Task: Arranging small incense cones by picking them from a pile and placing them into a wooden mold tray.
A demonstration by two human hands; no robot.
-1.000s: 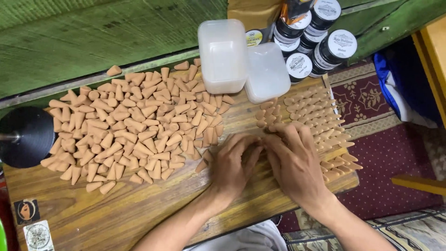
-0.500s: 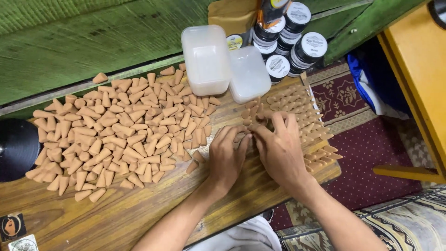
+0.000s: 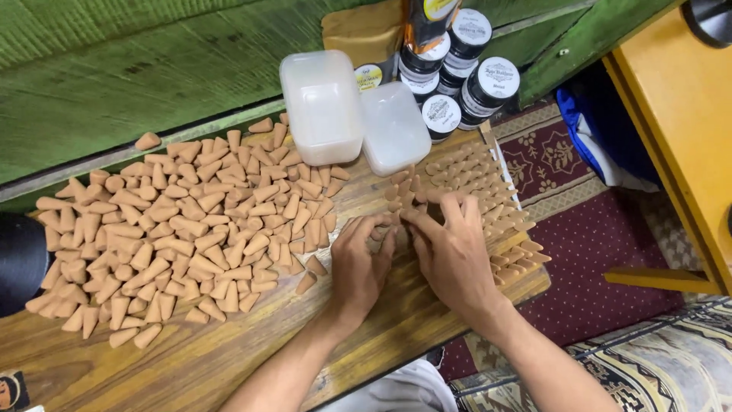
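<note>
Wooden tabletop (image 3: 229,358) carries loose tan cones (image 3: 175,229); our left hand (image 3: 362,263) and right hand (image 3: 454,255) pinch small cones between fingertips beside the standing rows (image 3: 488,191). They look light, brittle; we grip each near its base.

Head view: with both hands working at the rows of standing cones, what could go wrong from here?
1. The right hand lies among the upright cones; a nudge could topple neighbours.
2. The outer rows sit at the board edge and might fall onto the carpet.
3. The left hand could scatter the loose pile close beside it.
</note>
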